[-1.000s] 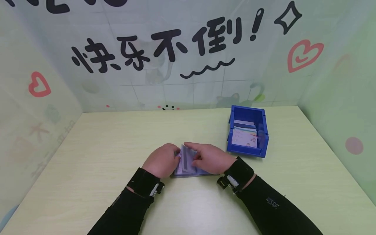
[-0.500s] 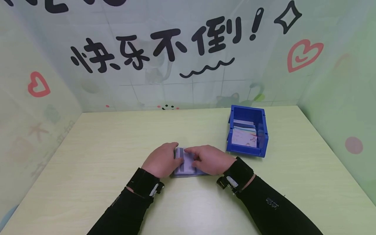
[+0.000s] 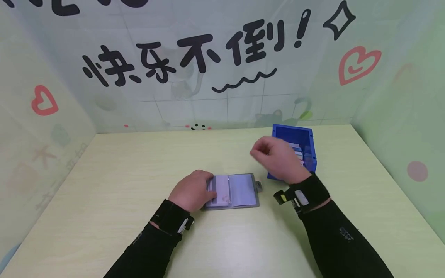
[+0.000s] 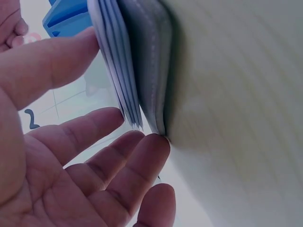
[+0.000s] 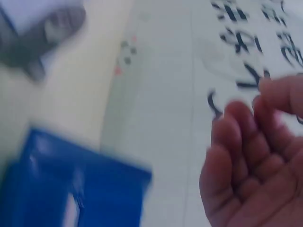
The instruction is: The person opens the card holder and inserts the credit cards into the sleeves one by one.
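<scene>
An opened card album (image 3: 243,191) lies on the table, a grey cover round clear sleeve pages, with a clasp tab (image 3: 259,186) on its right side. My left hand (image 3: 192,191) holds the album's left side, thumb on the pages. In the left wrist view the thumb presses the stacked pages (image 4: 113,56), and fingertips meet the edges of pages and cover (image 4: 154,61). My right hand (image 3: 279,158) hangs in the air before the blue bin (image 3: 309,143), overlapping its left part. Its thumb and loosely curled fingers (image 5: 229,137) hold nothing in the right wrist view.
Several cards (image 3: 297,148) stand in the bin at the back right, partly hidden by the right hand. The pale wooden table (image 3: 139,162) meets a printed cloth backdrop (image 3: 208,110) behind and at both sides.
My right hand has left the album pages and moved up and right to the bin. The lifted page now lies flat to the left under my left thumb.
</scene>
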The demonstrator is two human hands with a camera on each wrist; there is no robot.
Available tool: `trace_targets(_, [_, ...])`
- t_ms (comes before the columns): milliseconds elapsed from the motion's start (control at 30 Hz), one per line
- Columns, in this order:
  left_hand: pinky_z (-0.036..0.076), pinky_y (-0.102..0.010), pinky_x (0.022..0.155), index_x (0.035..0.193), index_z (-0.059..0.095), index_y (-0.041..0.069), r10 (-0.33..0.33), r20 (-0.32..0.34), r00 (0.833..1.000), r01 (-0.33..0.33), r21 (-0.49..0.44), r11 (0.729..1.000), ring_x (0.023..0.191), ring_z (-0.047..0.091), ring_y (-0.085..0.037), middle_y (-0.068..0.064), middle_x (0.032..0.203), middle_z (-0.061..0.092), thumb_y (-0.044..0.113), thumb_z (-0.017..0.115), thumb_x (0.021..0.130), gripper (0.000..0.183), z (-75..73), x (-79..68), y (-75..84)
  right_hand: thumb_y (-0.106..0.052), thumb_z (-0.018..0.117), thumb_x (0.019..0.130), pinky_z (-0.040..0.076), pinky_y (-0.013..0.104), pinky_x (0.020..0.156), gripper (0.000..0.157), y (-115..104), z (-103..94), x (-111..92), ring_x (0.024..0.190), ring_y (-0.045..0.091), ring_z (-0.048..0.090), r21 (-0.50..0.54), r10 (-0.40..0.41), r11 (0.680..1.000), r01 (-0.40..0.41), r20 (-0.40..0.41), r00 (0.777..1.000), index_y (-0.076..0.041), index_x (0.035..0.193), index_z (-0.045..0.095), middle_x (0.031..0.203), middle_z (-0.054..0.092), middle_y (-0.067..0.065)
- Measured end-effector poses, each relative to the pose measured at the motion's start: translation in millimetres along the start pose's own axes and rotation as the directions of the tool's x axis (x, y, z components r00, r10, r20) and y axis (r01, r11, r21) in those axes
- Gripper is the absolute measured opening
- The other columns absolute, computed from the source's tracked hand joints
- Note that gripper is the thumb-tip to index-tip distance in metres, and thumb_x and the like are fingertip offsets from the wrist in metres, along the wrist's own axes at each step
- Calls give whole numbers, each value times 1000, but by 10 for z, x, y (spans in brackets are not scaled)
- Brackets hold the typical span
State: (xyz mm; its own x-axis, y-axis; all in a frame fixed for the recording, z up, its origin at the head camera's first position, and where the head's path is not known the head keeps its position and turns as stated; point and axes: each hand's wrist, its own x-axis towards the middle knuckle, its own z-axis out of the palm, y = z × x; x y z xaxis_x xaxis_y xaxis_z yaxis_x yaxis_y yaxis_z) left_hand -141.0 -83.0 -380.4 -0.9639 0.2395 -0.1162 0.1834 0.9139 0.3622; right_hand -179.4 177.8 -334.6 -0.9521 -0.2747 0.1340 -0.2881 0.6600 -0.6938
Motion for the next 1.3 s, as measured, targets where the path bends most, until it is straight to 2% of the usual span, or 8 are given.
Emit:
trace_targets(133, [52,-45,110,141,64,3,0,4,1000,0,0,1000,117,63,-27,-14,141,66,27,78,95,54,2,2,4,-18,60,106,58,48,88,22,182,-326,-21,98,33,65,-127,144,979,-160,-131,981,-3,120,68,114,72,17])
trace_targets(333, [53,-45,109,141,64,3,-10,7,1000,10,-2,1000,116,63,-27,-14,141,66,28,78,95,54,10,-4,-4,-12,58,105,51,62,107,38,431,-298,67,126,46,62,-368,237,907,-205,42,971,7,137,62,136,65,29])
trace_targets(400, [53,-45,109,141,64,3,-11,8,1000,12,-4,1000,116,63,-27,-14,141,66,28,78,95,54,12,-5,-4,-9,55,103,51,61,107,35,504,-217,106,122,45,65,-420,230,889,-181,71,971,8,132,65,132,68,30])
trace_targets(567, [53,-45,110,141,64,3,-2,5,1000,2,-4,1000,117,63,-27,-14,141,66,27,78,95,54,13,-3,5,-4,54,99,59,56,91,21,623,-90,146,81,33,68,-518,226,840,-161,64,972,8,97,72,96,74,25])
trace_targets(667, [53,-45,110,141,64,3,-1,5,1000,1,-1,1000,118,63,-27,-14,141,66,27,78,95,54,10,-3,14,-6,56,99,60,58,90,23,656,-67,149,78,35,69,-543,240,819,-183,36,970,7,87,70,90,73,26])
trace_targets(833, [52,-45,111,141,64,3,-4,4,1000,4,2,1000,119,63,-27,-14,142,65,27,78,95,54,2,-3,18,-9,56,100,54,64,101,28,660,-53,149,99,49,71,-554,266,803,-219,6,964,14,99,72,108,70,36])
trace_targets(1100, [53,-45,109,141,64,3,-1,4,1000,1,-2,1000,116,63,-27,-14,141,66,26,78,95,54,13,-3,11,-11,58,101,45,64,108,28,665,-33,143,112,51,61,-602,267,772,-202,19,964,13,105,72,121,65,38])
trace_targets(1300, [52,-45,110,141,64,3,1,2,1000,-1,3,1000,117,63,-27,-14,142,66,26,78,95,54,18,-4,3,-14,63,101,44,66,112,31,680,-23,141,112,52,64,-569,262,796,-207,15,965,15,108,70,118,68,37])
